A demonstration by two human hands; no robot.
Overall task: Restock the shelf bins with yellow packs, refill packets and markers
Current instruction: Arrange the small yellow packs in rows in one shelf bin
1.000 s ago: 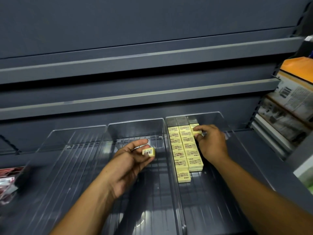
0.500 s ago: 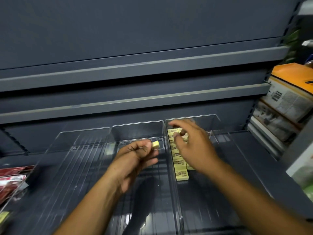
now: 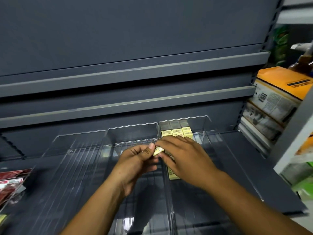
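Observation:
A small yellow pack (image 3: 158, 150) sits between both hands above the wall dividing two clear bins. My left hand (image 3: 135, 164) pinches its left end with thumb and fingers. My right hand (image 3: 183, 156) pinches its right end from above. Rows of yellow packs (image 3: 177, 133) lie in the right clear bin (image 3: 208, 126), partly hidden under my right hand; one more yellow pack (image 3: 173, 174) shows at the near end of the row. The middle clear bin (image 3: 132, 131) and the left clear bin (image 3: 79, 141) hold nothing visible.
Red packets (image 3: 11, 180) lie at the far left of the shelf. Orange-and-white boxes (image 3: 277, 95) are stacked on the neighbouring shelf to the right. Two grey shelf lips (image 3: 127, 106) overhang the bins from behind.
My right hand left the packs at the back of the right bin and came left to meet my left hand; both now pinch the same yellow pack. The camera shifted slightly.

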